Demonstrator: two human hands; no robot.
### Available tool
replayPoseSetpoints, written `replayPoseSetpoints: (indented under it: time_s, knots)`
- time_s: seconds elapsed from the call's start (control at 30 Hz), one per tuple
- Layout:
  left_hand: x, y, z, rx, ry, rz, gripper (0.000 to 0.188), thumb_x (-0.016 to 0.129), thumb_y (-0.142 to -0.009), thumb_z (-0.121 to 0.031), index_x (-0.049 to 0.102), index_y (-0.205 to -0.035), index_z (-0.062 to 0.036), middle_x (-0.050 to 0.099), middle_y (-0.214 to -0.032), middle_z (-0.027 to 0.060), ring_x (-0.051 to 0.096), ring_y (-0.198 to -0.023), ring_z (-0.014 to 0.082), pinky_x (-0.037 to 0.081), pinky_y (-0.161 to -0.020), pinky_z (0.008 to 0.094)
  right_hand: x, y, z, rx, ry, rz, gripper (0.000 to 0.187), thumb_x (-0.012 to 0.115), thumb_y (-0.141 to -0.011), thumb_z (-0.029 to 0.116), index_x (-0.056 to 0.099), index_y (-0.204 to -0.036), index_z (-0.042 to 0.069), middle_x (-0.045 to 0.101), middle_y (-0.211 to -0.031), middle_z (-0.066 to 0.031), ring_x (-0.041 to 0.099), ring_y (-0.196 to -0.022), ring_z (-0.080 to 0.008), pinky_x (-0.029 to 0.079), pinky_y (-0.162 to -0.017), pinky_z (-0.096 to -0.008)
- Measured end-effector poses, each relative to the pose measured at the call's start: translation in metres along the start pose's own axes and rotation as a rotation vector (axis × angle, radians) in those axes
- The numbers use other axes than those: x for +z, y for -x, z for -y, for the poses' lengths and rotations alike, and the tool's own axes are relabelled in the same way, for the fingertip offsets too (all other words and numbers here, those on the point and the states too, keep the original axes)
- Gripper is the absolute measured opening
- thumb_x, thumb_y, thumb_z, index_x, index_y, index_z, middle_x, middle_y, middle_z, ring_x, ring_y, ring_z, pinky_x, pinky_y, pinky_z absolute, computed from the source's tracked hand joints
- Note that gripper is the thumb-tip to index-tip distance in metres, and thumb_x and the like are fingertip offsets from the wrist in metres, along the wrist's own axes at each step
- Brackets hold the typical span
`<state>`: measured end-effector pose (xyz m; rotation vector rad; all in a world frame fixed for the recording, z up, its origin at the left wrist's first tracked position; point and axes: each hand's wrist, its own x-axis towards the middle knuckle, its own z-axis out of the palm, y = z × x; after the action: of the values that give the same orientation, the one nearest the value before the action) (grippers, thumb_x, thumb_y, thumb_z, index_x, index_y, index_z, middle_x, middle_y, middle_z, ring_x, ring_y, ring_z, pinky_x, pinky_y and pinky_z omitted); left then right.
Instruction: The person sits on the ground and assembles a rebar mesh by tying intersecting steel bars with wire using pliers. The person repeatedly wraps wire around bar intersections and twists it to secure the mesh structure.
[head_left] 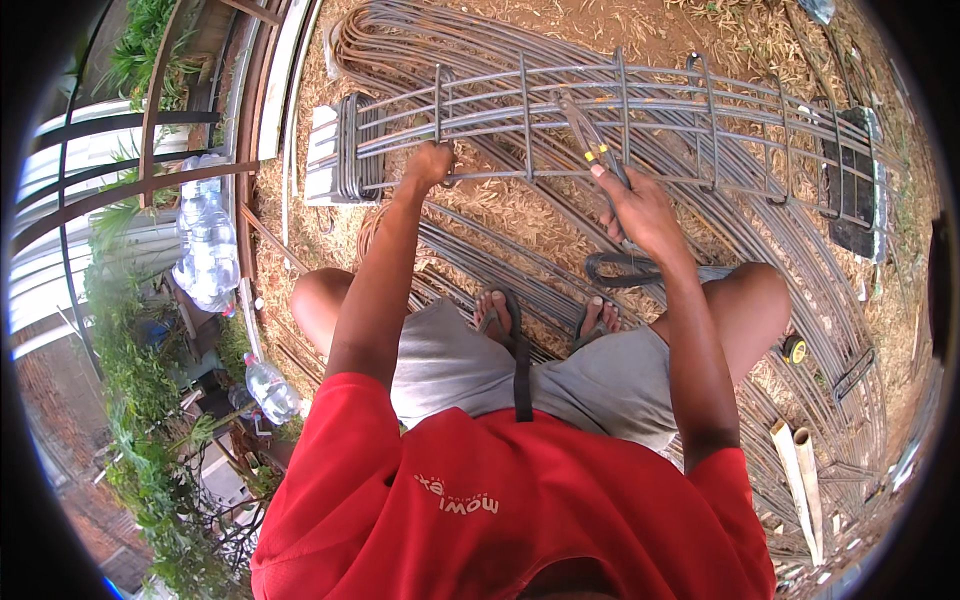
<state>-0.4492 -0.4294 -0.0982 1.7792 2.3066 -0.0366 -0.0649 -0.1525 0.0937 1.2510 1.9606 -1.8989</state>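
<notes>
A long rebar cage point(528, 100) lies across in front of me, made of lengthwise steel bars with square stirrups spaced along it. My left hand point(430, 164) is closed around a stirrup point(438, 105) near the cage's left end, at the near lower bar. In my right hand point(642, 212) are pincers point(592, 142) with dark handles and yellow bands. Their jaws point up and left over the cage's middle bars. Whether the jaws touch a bar or wire I cannot tell. A stack of stirrups point(358, 150) is bunched at the cage's left end.
White blocks point(323, 155) and a dark block point(850, 180) stand under the cage ends. Loose rebar point(480, 250) covers much of the ground. A bundle of dark wire point(615, 268) lies by my right knee, a tape measure point(794, 350) farther right. Plastic bottles point(208, 235) are at left.
</notes>
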Motion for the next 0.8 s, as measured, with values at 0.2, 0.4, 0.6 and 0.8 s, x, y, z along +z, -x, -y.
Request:
replayPoseSetpoints:
  time_s: [0.2,0.4,0.6,0.8]
  knots:
    - [0.018,0.010,0.005,-0.188,0.646,-0.248,0.037,0.049,-0.110,-0.028,0.081,-0.104,-0.0095,0.079,-0.092,0.0176,0.072,-0.078,0.0408,0.062,-0.076,0.0478,-0.015,-0.003,0.003,-0.051,-0.115,0.033,0.058,0.062,-0.108,0.057,0.072,-0.112,0.000,0.069,-0.069,-0.0096,0.069,-0.057,-0.0179,0.055,-0.056,-0.0357]
    - [-0.007,0.007,-0.003,0.043,0.482,-0.218,0.018,0.068,-0.096,-0.023,0.074,-0.097,-0.0061,0.075,-0.086,0.0158,0.074,-0.079,0.0327,0.062,-0.072,0.0447,-0.015,-0.012,0.013,-0.074,-0.105,0.082,0.055,0.064,-0.108,0.055,0.070,-0.109,0.001,0.068,-0.069,-0.0077,0.065,-0.055,-0.0155,0.052,-0.052,-0.0337]
    - [-0.085,-0.018,-0.066,-0.677,-0.017,0.201,0.055,0.072,-0.096,-0.049,0.081,-0.109,0.0040,0.077,-0.111,0.0319,0.076,-0.106,0.0480,0.061,-0.094,0.0503,-0.012,-0.023,0.028,-0.118,-0.179,0.211,0.054,0.063,-0.109,0.053,0.070,-0.107,0.000,0.069,-0.069,-0.0078,0.067,-0.056,-0.0159,0.053,-0.053,-0.0342]
    - [-0.217,-0.047,-0.127,-0.721,0.509,0.260,0.058,0.068,-0.103,-0.043,0.071,-0.135,0.0050,0.075,-0.135,0.0231,0.072,-0.128,0.0356,0.049,-0.120,0.0477,0.005,-0.034,0.028,-0.241,0.016,0.121,0.057,0.059,-0.110,0.057,0.074,-0.110,0.001,0.070,-0.067,-0.0106,0.070,-0.060,-0.0257,0.054,-0.068,-0.0454]
